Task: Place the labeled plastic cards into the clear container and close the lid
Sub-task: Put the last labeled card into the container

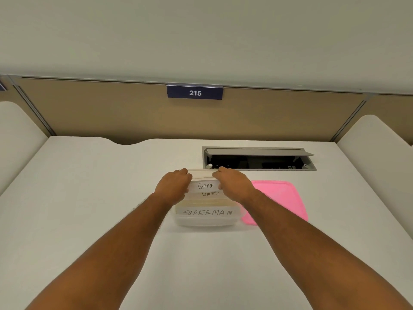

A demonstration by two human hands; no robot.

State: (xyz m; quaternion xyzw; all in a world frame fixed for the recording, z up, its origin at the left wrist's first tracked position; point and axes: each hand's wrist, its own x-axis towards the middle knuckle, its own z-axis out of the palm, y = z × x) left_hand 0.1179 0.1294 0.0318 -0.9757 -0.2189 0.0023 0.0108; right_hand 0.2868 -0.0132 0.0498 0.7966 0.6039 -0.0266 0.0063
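Observation:
A clear plastic container (206, 221) stands on the white desk in the middle of the view, with several labeled cards standing in it. The front card reads SUPERMAN (207, 212); behind it one reads GIRAFFE (210, 194). My left hand (173, 186) and my right hand (233, 186) each pinch an end of a card marked GAMA (205, 186), held over the back of the container. More card edges show behind it. The pink lid (281, 198) lies flat on the desk just right of the container, partly under my right forearm.
An open cable hatch (259, 158) with a raised grey flap is sunk into the white desk (89, 186) right behind the container. A tan partition with a sign reading 215 (195, 92) closes off the back. White side panels rise at both sides.

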